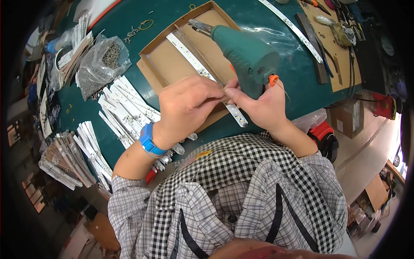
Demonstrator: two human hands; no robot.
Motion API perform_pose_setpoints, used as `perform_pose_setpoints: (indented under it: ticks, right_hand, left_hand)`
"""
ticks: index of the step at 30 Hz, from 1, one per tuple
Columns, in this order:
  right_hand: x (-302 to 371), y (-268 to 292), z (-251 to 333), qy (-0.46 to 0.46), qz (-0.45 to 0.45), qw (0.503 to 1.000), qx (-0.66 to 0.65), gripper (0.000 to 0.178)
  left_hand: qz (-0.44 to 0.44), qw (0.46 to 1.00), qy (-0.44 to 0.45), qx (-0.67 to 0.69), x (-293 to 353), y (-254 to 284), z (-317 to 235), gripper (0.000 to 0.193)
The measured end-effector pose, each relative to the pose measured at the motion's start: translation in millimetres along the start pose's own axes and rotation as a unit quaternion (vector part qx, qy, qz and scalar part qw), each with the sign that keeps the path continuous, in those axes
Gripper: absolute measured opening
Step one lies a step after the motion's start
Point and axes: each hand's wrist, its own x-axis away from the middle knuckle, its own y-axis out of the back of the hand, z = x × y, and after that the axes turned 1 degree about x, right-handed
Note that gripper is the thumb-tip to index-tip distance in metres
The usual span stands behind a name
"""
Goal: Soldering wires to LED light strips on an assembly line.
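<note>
In front of me a white LED strip (pixel 194 61) lies slantwise over a shallow cardboard box (pixel 155 74), its near end past the box's edge. My left hand (pixel 186 105) is closed in a pinch above the strip, its fingertips meeting those of my right hand; whatever is between them is too small to make out. Closed around the handle of a green pistol-shaped power tool (pixel 248 49) is my right hand (pixel 264 108), mostly below it, with thumb and forefinger reaching to the pinch. The tool's metal nose points to the far left, over the box.
Bundles of white LED strips (pixel 125 101) are heaped at my left. Behind them sits a clear plastic bag (pixel 101 64) of small metal parts. Another strip (pixel 293 28) lies at the far right, beside a dark bar (pixel 311 47) and a board (pixel 340 69) with hand tools.
</note>
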Motion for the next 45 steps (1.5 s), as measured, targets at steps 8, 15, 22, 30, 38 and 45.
perform_pose_setpoints:
  ticks: [8, 15, 22, 30, 38, 45]
  right_hand:
    - [0, 1, -9, 0.007, 0.007, 1.000, -0.023, 0.029]
    - [-3, 4, -25, 0.046, 0.012, 0.997, 0.062, 0.043]
    - [-1, 11, -34, 0.020, -0.004, 0.996, 0.091, 0.036]
    - [-2, 16, -45, -0.005, 0.010, 0.996, 0.087, 0.063]
    - [-3, 12, -43, -0.021, 0.014, 0.994, 0.103, 0.070]
    - [-2, 12, -53, 0.049, 0.012, 0.995, 0.092, 0.072]
  left_hand:
    - [0.011, 0.987, 0.131, 0.095, 9, -2, -2, 0.014]
    - [-0.018, 0.970, 0.224, 0.089, 15, 5, 20, 0.011]
    - [-0.003, 0.970, 0.229, -0.077, 7, 13, 60, 0.013]
    - [0.025, 0.968, 0.239, -0.076, 7, 13, 66, 0.012]
    - [-0.006, 0.974, 0.223, -0.048, 12, 8, 76, 0.012]
    - [-0.015, 0.981, 0.187, -0.051, 15, 4, 77, 0.013]
